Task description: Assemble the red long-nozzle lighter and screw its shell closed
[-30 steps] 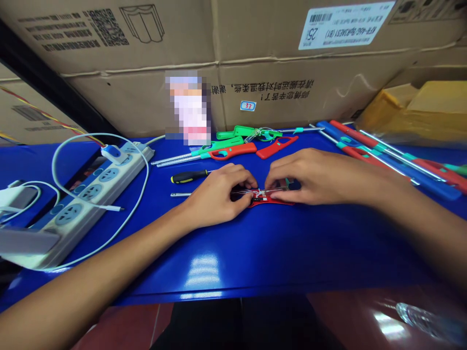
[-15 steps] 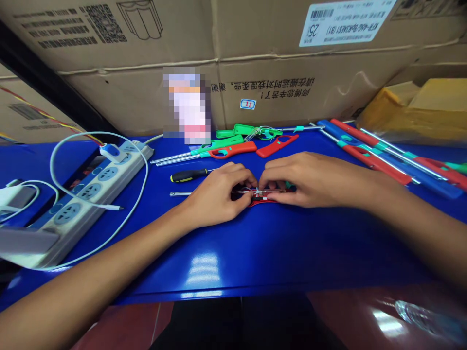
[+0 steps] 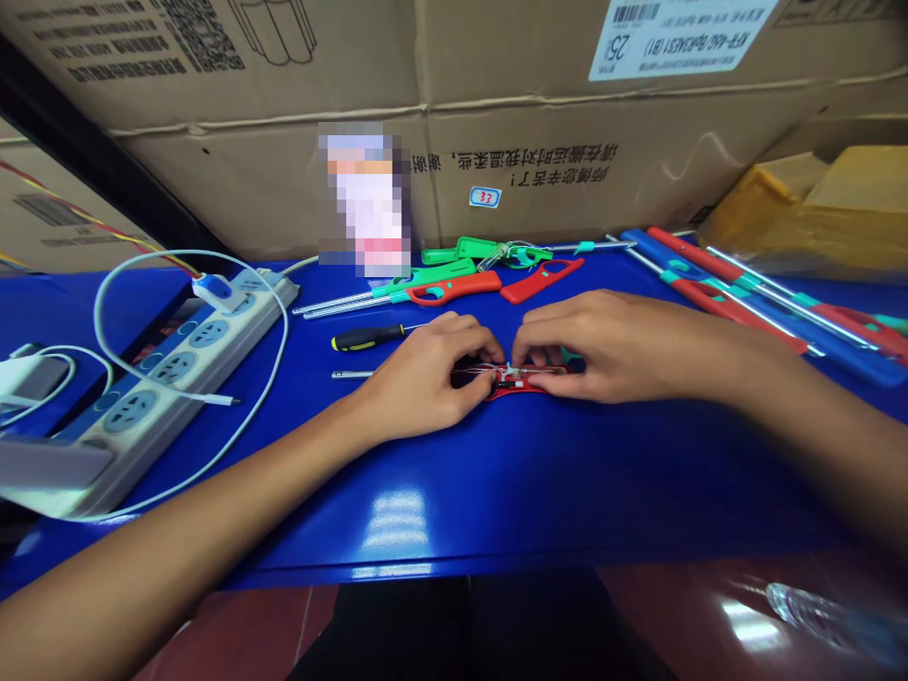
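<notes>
Left hand (image 3: 441, 375) clamps its fingers on opened red lighter (image 3: 512, 392). Right hand (image 3: 594, 344) bends over the wires (image 3: 509, 370); can't tell whether fingers grip.

My left fingers (image 3: 477, 342) and right fingers (image 3: 548, 333) cover much of the red casing (image 3: 520, 389); its wires (image 3: 509, 370) are too fine to trace. Pixels mask the upright panel (image 3: 369, 203); the top edge crops the white label (image 3: 673, 43).

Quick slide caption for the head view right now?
Left hand and right hand at an open red casing on the blue table, a screwdriver near the left.
</notes>
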{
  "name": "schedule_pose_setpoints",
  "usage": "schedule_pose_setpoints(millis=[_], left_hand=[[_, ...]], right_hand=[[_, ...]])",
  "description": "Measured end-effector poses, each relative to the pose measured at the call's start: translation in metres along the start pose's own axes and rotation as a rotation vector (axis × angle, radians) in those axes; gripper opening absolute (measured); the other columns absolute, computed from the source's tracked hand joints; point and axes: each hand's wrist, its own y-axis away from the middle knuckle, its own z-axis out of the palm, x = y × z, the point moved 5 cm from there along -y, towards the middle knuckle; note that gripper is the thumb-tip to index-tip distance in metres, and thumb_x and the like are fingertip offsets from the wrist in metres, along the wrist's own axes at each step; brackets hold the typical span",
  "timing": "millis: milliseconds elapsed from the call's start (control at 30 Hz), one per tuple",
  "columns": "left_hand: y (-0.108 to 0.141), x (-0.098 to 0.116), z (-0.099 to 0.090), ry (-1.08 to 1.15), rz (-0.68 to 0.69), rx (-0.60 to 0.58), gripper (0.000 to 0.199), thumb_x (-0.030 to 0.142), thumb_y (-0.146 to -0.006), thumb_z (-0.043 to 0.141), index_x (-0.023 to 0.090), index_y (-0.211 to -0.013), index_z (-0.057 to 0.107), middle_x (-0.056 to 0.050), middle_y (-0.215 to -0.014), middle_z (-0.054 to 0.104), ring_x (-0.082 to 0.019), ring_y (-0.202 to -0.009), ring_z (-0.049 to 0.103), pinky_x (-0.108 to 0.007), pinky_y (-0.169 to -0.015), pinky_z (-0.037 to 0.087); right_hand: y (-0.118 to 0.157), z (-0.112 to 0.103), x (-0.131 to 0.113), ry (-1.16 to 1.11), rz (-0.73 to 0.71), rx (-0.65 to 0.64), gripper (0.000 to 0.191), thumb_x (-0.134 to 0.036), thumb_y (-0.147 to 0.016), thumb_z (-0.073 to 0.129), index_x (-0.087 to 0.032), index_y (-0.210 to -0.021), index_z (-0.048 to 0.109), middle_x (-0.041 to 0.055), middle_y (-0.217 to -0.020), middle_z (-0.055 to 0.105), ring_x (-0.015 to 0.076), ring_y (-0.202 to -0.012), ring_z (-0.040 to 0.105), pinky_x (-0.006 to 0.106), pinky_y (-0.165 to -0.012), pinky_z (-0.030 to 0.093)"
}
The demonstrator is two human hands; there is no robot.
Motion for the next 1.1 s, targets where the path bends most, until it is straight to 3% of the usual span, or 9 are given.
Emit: schedule_pose_setpoints(millis=[733, 1100], left_hand=[[0.0001, 0.0043, 0.0003, -0.003, 0.015, -0.020, 0.017, 0.021, -0.100, 0.061, 0.020, -0.110, 0.075, -0.006, -0.107, 0.076, -0.025, -0.105, 0.067, -0.043, -0.097, 0.054], [0.0010, 0.0044, -0.0006, -0.009, 0.015, -0.013, 0.018, 0.022, -0.100, 0.064, 0.021, -0.116, 0.074, -0.006, -0.110, 0.076, -0.024, -0.105, 0.068, -0.041, -0.095, 0.055]], right_hand=[[0.0008, 0.0012, -0.0037, 0.089, 0.055, -0.040, 0.006, -0.026, -0.098, 0.065, -0.022, -0.095, 0.069, 0.0048, -0.090, 0.073, 0.0209, -0.078, 0.064, 0.033, -0.067, 0.036], [-0.0033, 0.0007, -0.0014, 0.001, 0.023, 0.001, 0.007, -0.021, -0.096, 0.067, -0.022, -0.092, 0.072, 0.0045, -0.090, 0.074, 0.0227, -0.084, 0.066, 0.033, -0.072, 0.039]])
